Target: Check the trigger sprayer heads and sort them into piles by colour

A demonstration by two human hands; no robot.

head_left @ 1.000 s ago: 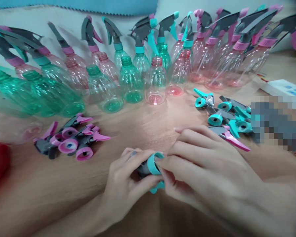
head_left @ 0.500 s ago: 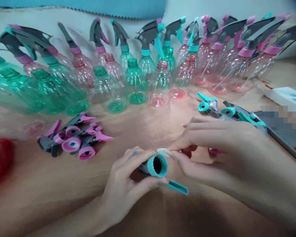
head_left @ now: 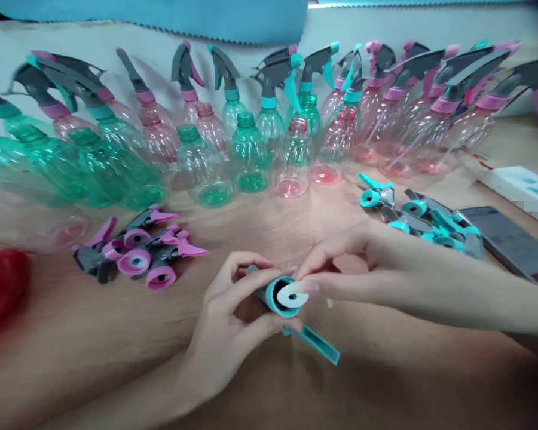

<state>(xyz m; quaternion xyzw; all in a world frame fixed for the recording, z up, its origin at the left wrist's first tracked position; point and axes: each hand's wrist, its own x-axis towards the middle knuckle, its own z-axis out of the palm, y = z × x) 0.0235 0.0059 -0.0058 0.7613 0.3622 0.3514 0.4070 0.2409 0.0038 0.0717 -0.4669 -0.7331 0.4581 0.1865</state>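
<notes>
Disc: the white disc (head_left: 301, 299), holed in its middle, lies slanted across the mouth of the collar (head_left: 269, 294), between the two grips; whether it touches the rim I cannot tell.
Right hand: thumb and forefinger of the right hand (head_left: 367, 286) are pinched nearly together on the disc's edge, probably to leave most of its face free.
Left hand: curled partway closed, the left hand (head_left: 231, 319) holds the spray head by its grey body and collar, mouth turned towards the other hand, seemingly to keep the opening reachable.
Trigger: the teal trigger (head_left: 318, 346) juts out below the left thumb.
Pink heads: left of the grips, the pink heads (head_left: 125, 258) lie piled, apparently grouped by colour.
Teal heads: beyond the right hand lie the teal heads (head_left: 415, 222), beside the phone (head_left: 511, 236).
Bottles: ahead of both grips, open bottles (head_left: 251, 158) stand before fitted bottles (head_left: 269, 122).
</notes>
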